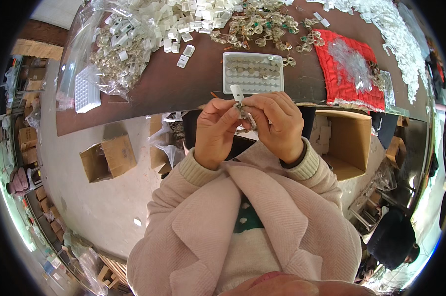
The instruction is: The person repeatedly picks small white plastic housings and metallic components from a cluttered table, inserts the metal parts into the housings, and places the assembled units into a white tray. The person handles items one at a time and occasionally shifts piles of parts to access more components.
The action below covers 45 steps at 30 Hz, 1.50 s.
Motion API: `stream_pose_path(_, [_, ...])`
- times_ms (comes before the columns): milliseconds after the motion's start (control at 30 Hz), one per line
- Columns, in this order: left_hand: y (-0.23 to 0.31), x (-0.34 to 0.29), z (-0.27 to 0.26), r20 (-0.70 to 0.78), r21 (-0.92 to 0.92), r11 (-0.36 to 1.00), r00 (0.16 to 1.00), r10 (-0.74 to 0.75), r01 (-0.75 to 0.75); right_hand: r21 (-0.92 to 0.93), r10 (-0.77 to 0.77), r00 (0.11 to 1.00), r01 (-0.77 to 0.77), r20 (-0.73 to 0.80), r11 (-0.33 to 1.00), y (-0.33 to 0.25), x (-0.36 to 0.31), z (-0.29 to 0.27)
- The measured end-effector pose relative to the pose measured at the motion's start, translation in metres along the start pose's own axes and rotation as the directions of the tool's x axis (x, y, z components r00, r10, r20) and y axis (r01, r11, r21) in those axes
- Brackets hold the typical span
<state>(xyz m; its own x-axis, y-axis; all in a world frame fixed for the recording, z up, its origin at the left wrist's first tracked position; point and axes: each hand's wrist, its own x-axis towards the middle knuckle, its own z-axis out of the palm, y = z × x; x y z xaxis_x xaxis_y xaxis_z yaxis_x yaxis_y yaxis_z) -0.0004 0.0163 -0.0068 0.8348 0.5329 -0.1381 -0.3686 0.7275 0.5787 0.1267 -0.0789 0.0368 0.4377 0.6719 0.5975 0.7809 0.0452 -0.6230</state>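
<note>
In front of my chest, at the table's near edge, both hands meet with closed fingertips. A small flat white plastic piece [237,92] sticks up between them, and a little transparent part [242,112] with a metallic look sits just below it. My left hand [214,132] pinches from the left, my right hand [278,121] from the right. The fingers hide how the two parts join. Just beyond the hands, a transparent plastic tray [253,89] with rows of small round pieces lies on the brown table [168,91].
White plastic pieces [156,22] and transparent parts [265,24] lie heaped at the back. A plastic bag [117,59] and white grid tray [87,90] lie left. A red quilted cloth [331,74] bears transparent film pieces. Cardboard boxes [118,155] stand below. Another person [393,237] is at right.
</note>
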Motion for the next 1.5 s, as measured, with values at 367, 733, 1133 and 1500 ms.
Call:
stream_pose_path(367, [-0.001,-0.005,-0.004,-0.086,-0.126,0.992,0.996,0.012,-0.022,0.051,-0.045,0.992,0.04,0.116,0.998,-0.008,-0.007,-0.005])
stream_pose_path(733, [0.006,-0.01,0.003,-0.067,-0.047,0.989,0.988,-0.142,0.139,0.598,0.581,0.586,-0.776,0.565,0.201,0.002,0.006,0.0])
stream_pose_path(1133, [0.003,-0.013,0.0,0.15,-0.346,0.93,0.986,-0.077,0.125,0.482,-0.046,0.997,0.009,0.065,0.876,-0.003,-0.004,0.01])
stream_pose_path(1500, [-0.007,-0.019,0.002,-0.066,-0.396,0.913,0.988,-0.137,0.1,0.351,-0.153,0.988,0.141,0.007,0.926,-0.004,-0.005,0.017])
